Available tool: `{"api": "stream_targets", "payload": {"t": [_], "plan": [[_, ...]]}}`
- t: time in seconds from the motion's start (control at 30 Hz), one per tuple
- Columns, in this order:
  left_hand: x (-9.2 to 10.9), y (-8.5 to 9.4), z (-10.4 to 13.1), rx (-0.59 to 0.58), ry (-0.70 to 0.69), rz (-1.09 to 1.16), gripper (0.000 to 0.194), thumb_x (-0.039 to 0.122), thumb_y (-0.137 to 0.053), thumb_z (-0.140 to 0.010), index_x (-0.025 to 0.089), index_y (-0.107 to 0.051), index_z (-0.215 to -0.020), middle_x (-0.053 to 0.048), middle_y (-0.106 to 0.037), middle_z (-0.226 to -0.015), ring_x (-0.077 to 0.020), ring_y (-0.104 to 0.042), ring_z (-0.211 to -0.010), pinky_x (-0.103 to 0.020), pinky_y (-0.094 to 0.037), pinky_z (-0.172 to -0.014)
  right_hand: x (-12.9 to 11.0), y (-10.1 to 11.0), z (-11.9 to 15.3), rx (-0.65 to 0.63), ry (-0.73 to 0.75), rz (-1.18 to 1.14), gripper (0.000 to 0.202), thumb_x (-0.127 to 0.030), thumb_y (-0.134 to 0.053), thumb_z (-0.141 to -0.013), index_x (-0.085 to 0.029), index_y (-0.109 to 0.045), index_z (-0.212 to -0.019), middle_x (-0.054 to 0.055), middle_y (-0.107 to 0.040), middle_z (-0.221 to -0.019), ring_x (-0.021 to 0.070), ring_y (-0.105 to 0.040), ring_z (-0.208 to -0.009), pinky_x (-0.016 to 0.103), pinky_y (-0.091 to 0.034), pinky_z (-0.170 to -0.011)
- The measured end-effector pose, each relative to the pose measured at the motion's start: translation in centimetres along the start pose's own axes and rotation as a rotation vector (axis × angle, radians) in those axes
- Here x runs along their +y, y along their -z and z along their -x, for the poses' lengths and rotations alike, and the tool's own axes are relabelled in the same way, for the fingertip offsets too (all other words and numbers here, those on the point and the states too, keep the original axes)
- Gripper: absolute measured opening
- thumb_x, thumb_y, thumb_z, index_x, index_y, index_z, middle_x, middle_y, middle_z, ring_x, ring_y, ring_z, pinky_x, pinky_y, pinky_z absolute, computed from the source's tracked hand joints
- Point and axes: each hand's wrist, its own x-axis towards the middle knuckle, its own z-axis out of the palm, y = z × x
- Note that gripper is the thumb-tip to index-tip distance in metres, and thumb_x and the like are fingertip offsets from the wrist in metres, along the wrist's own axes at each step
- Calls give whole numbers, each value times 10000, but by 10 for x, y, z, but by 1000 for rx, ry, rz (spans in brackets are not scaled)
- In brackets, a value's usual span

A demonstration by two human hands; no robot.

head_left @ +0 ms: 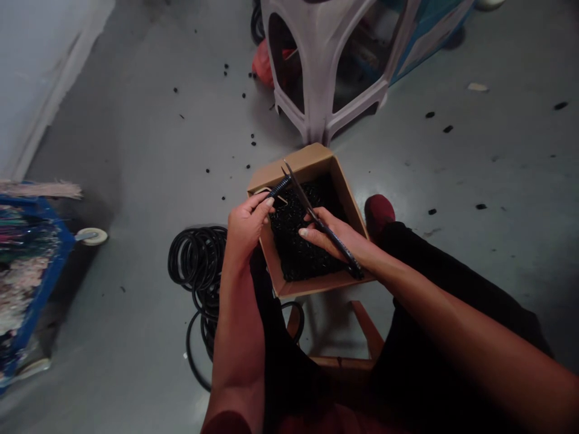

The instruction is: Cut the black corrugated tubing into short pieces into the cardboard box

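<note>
My left hand (251,220) pinches a short length of black ribbed tubing (278,187) over the far left corner of a cardboard box (298,161). In my right hand (332,232) is a pair of dark scissors (301,194), with the blades pointing up and left and the tips slightly apart. The tubing's free end sits at the blades; I cannot tell whether they touch it. Inside the box lies a heap of small black pieces (298,241) below both hands. A pale-edged item (281,198) shows partly beside my left fingers.
Coils of black tubing (196,256) lie on the floor at left. A pale plastic stool (316,78) stands beyond the box, with a red bag (263,65) beside it. A blue-framed wheeled cart (38,307) is far left. Small black bits dot the floor.
</note>
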Motion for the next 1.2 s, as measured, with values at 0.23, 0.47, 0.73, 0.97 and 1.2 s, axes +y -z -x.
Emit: {"api": "stream_targets", "payload": {"t": [0.23,0.47,0.73,0.97,1.2], "plan": [[1,0,0,-15,2,-9,407,427,-625,-789,153,-710,-1079,-23,-667,-722,-73,-493,-546,-215,-401,-553,1,2,1,-46,4,23,476,-509,-545,-813,-166,-487,-1138,98,-637,-1008,219,-590,-880,344,-454,-768],[1,0,1,-38,-15,-30,385,431,-617,-800,178,-713,-1073,-16,-668,-725,-82,-500,-557,-216,-417,-559,1,2,0,-89,10,48,464,-514,-567,-809,-173,-488,-1113,86,-635,-1002,208,-589,-861,327,-445,-762],[4,-1,3,-85,-18,-48,362,415,-617,-807,176,-718,-1059,-14,-666,-728,-85,-521,-585,-213,-427,-583,4,2,-2,-71,-6,72,509,-552,-547,-818,-173,-483,-1151,92,-636,-1022,209,-582,-862,331,-436,-751],[7,0,5,-151,6,-56,357,410,-609,-813,170,-721,-1053,-10,-650,-725,-86,-513,-592,-214,-424,-587,4,4,1,-73,11,105,508,-540,-552,-823,-179,-469,-1170,89,-639,-1013,218,-600,-865,338,-436,-752],[11,0,6,-218,17,-70,347,401,-593,-823,170,-720,-1049,-11,-631,-722,-88,-496,-587,-215,-425,-585,6,2,0,-22,27,172,524,-558,-548,-816,-182,-476,-1173,108,-632,-1044,235,-597,-858,345,-426,-726]]}}
